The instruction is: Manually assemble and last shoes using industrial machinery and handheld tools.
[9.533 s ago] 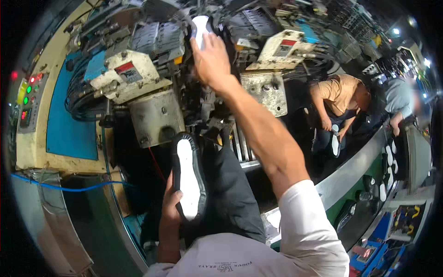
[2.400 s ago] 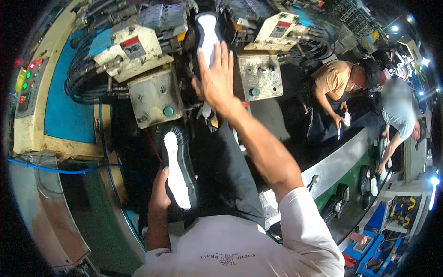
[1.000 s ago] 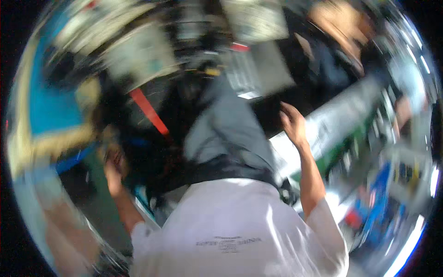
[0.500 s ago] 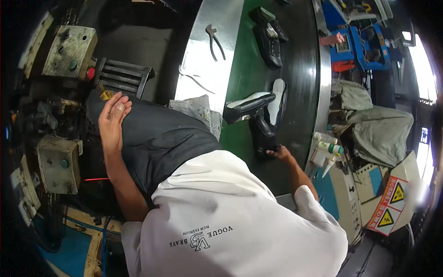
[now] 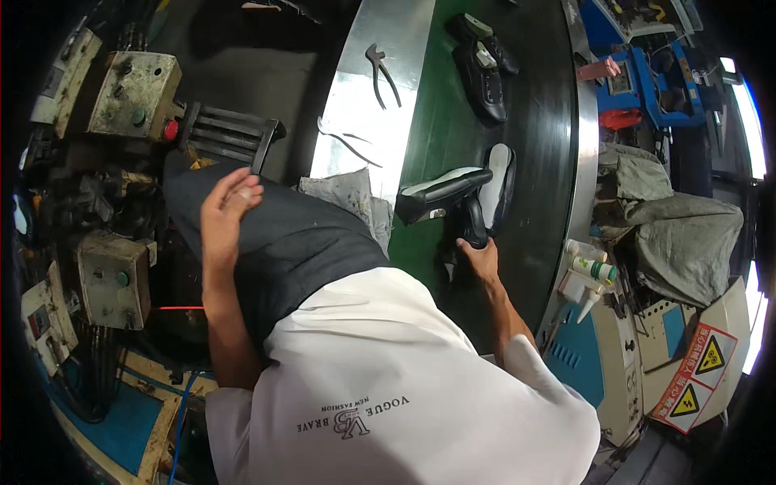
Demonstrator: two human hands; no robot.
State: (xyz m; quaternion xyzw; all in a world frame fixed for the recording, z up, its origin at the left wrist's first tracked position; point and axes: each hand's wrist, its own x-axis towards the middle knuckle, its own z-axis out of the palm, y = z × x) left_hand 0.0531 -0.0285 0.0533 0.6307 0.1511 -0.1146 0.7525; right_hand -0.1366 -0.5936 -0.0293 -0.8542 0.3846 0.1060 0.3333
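On the green and dark conveyor belt (image 5: 432, 121), my right hand (image 5: 482, 260) grips the near end of a black shoe (image 5: 470, 225), thumb on its left side. Touching it are a black shoe with a pale sole (image 5: 440, 194), tipped on its side, and another one (image 5: 496, 184) whose long pale face points up. My left hand (image 5: 229, 202) hovers over my dark-clad lap, fingers loosely bent, nothing in them. Farther along the belt lie a black lace-up shoe (image 5: 483, 85) and more dark shoes (image 5: 493, 40) beyond it.
Pincers (image 5: 380, 77) and a second plier-like tool (image 5: 343, 137) lie on the metal ledge by a grey cloth (image 5: 347, 198). Control boxes (image 5: 133, 93) with buttons stand left. Bottles (image 5: 594, 267) and a cloth-covered machine (image 5: 687, 234) are at right.
My right hand has moved left and farther away along the black shoe, and its fingers have closed on it. My left hand has shifted right, its fingers more bent.
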